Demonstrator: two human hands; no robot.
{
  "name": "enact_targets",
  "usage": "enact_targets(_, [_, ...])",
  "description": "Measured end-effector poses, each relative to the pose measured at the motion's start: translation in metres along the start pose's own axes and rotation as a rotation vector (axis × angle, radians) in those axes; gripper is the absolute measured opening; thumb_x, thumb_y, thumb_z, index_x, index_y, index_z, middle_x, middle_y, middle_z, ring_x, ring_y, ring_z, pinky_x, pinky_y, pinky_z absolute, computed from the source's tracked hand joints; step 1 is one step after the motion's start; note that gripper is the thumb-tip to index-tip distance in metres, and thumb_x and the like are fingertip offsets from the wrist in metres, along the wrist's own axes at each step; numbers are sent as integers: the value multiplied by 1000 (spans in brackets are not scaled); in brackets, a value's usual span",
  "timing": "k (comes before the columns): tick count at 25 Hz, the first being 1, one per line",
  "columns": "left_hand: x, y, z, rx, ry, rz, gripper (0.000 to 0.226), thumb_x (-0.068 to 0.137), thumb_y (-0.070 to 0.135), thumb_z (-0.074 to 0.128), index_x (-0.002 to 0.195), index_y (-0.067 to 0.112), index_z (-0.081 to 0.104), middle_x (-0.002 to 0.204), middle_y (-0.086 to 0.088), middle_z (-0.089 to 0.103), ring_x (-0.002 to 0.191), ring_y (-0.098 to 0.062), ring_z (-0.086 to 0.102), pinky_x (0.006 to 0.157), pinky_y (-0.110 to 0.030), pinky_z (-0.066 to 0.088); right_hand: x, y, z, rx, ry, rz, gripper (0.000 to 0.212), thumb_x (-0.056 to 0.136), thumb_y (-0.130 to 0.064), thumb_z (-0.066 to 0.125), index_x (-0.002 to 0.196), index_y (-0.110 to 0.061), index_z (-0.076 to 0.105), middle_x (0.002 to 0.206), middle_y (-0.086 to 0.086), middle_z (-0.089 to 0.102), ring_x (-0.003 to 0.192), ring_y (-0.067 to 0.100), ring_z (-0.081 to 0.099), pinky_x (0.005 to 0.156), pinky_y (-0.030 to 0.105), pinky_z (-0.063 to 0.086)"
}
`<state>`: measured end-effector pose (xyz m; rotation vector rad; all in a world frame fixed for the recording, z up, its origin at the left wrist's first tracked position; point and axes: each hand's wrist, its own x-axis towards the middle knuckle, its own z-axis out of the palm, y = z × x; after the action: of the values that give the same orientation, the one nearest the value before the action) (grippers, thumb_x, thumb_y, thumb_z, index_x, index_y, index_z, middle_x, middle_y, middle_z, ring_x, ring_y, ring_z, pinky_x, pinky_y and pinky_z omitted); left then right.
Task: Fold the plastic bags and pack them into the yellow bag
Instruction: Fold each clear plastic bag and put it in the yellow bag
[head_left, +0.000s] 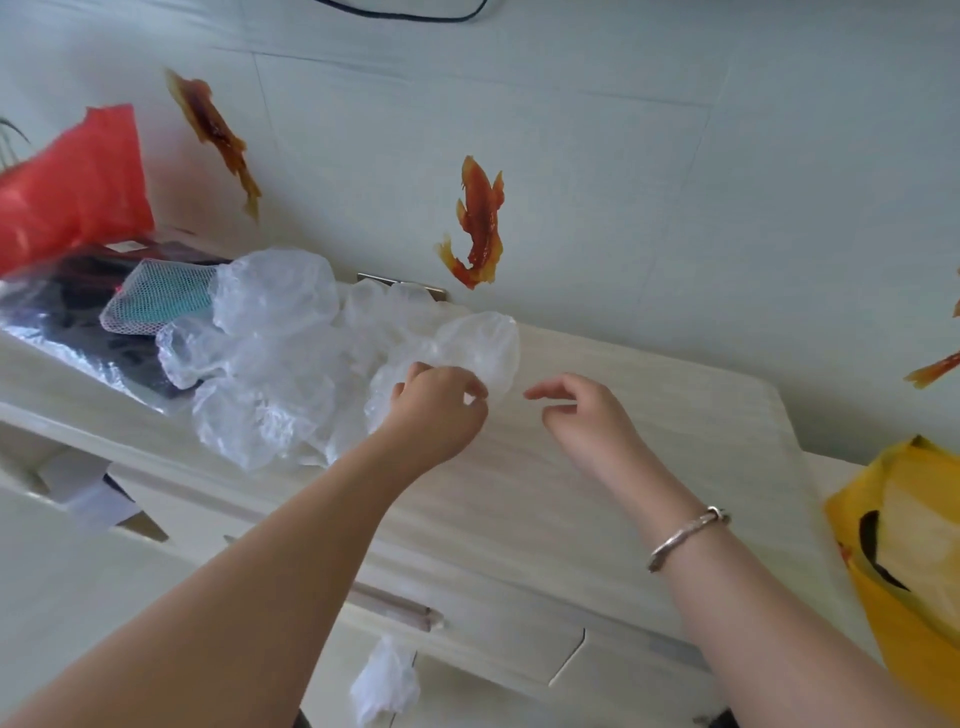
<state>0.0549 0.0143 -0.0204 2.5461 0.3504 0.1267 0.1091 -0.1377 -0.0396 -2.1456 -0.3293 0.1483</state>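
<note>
Pinching clear bag (478, 343) with left hand (436, 410); right hand (582, 415) loose, empty; yellow bag (904, 545) far right.

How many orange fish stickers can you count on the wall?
4: one upper left, one at centre, and two cut off at the right edge, upper and lower. Others may lie outside the frame.

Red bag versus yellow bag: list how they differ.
The red bag sits at the far left against the wall, behind the clutter; the yellow bag sits at the right edge beside the cabinet top. The red bag looks plain; the yellow bag carries a dark printed mark. The red bag stands bunched upward; the yellow bag gapes open toward the camera. Both are thin coloured plastic, and neither is touched by the hands.
</note>
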Motion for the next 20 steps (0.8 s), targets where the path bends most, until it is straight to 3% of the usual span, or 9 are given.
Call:
enact_targets(3, [-1,22,-8,-435,7,-34,10,86,20,65,93,18,72,97,5,70,85,-11,61,63,-10,44,-3,1,-19,114,105,-23,46,81,8,42,105,-28,58,121,2,56,97,16,59,69,22,42])
enact_targets(5, [-6,37,-9,-671,-51,-48,12,78,18,75,86,15,68,87,-1,68,82,-14,61,72,-17,47,-14,-1,-34,73,108,-108,53,83,8,45,118,-31,53,125,-3,49,111,12,51,85,22,40])
enact_targets(7, [-10,50,-9,-875,-134,-35,17,75,12,76,87,12,63,86,-6,62,84,-20,62,84,-32,54,-28,-4,-50,16,93,-208,47,85,1,55,117,-35,55,120,-13,48,112,1,43,93,17,36])
enact_targets(9, [-17,66,-10,-1032,-208,-14,15,83,4,69,95,7,61,92,-12,60,80,-20,65,74,-30,57,-38,-1,-66,-9,120,-246,31,85,-8,64,94,-37,59,105,-23,54,103,-8,46,89,9,34])
enact_targets(11, [-22,80,-11,-1083,-230,-15,16,87,2,64,103,5,60,94,-13,62,73,-15,67,63,-23,55,-45,4,-83,52,140,-187,17,85,-15,68,81,-30,61,93,-20,62,95,-9,54,85,13,38])
enact_targets(13, [-27,93,-7,-1084,-227,-21,16,89,4,63,105,6,61,89,-8,64,67,-11,67,59,-22,53,-52,8,-102,184,144,-111,10,86,-17,67,78,-18,62,82,-11,65,80,0,59,77,22,43])
enact_targets(17, [-35,115,5,-1018,-202,-112,4,93,13,60,94,12,64,82,-3,62,58,-10,58,53,-22,47,-71,11,-130,463,217,44,13,91,-14,63,79,-12,60,63,-6,67,58,2,65,57,15,48])
enact_targets(20, [-39,123,14,-968,-275,-186,16,92,22,62,99,8,67,81,-4,62,64,-16,54,57,-25,46,-80,15,-143,564,261,144,15,93,-11,60,78,-13,58,51,-6,57,44,5,57,47,17,49])
